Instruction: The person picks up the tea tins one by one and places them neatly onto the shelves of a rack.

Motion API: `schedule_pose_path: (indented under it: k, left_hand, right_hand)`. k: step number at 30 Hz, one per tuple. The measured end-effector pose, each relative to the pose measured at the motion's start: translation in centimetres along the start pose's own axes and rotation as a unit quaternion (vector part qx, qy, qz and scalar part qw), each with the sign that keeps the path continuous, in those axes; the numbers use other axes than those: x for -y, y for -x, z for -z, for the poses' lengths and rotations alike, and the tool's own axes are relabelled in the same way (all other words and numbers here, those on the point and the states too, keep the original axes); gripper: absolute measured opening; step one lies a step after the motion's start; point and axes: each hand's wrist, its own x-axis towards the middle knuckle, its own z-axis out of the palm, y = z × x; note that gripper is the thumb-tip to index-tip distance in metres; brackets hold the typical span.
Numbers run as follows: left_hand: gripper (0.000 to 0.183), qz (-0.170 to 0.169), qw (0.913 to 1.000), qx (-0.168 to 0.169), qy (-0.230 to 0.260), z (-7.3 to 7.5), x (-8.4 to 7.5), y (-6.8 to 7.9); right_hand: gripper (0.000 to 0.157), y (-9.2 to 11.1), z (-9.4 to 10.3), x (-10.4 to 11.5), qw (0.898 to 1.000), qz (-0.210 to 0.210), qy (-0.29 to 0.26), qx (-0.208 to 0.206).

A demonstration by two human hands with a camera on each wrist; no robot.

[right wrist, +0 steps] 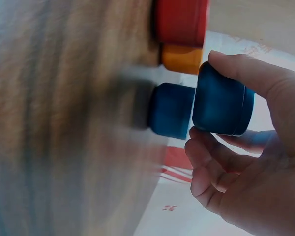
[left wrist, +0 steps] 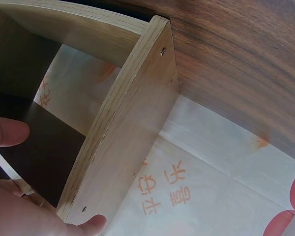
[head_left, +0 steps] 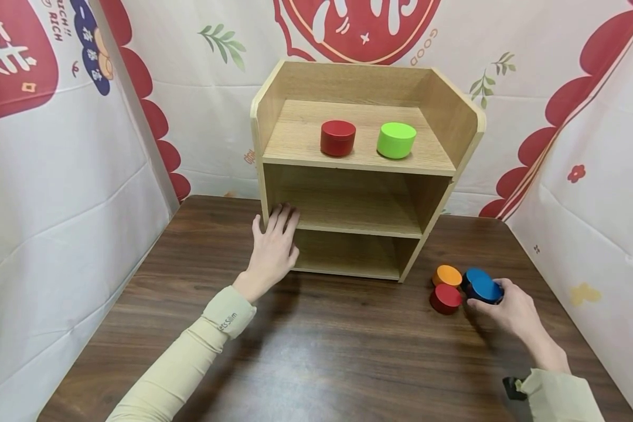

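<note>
My left hand (head_left: 273,249) rests at the left front edge of a wooden shelf (head_left: 369,166). Its fingers are extended, with one on the outer side of the side panel (left wrist: 132,118) and the others on the inner side. At the right, my right hand (head_left: 517,310) pinches a blue round tin (right wrist: 222,101) between thumb and fingers, tilted and raised off the table. Close behind it stands a second blue tin (right wrist: 172,110). An orange tin (head_left: 447,275) and a red tin (head_left: 445,299) stand just to the left of these.
On the shelf's top board are another red tin (head_left: 338,139) and a green tin (head_left: 396,140). Two lower compartments face forward. The brown wooden table (head_left: 316,351) is enclosed by printed white cloth (head_left: 206,129) at the back and sides.
</note>
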Motion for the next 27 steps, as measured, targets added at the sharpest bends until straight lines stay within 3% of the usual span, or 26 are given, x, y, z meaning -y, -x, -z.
schedule_pose_path:
  k: [27]
  left_hand:
    - [0.072, 0.005, 0.9999, 0.012, -0.008, 0.0, 0.0, 0.0]
  right_hand:
    - [0.072, -0.9, 1.8, 7.4, 0.996, 0.072, -0.035, -0.044]
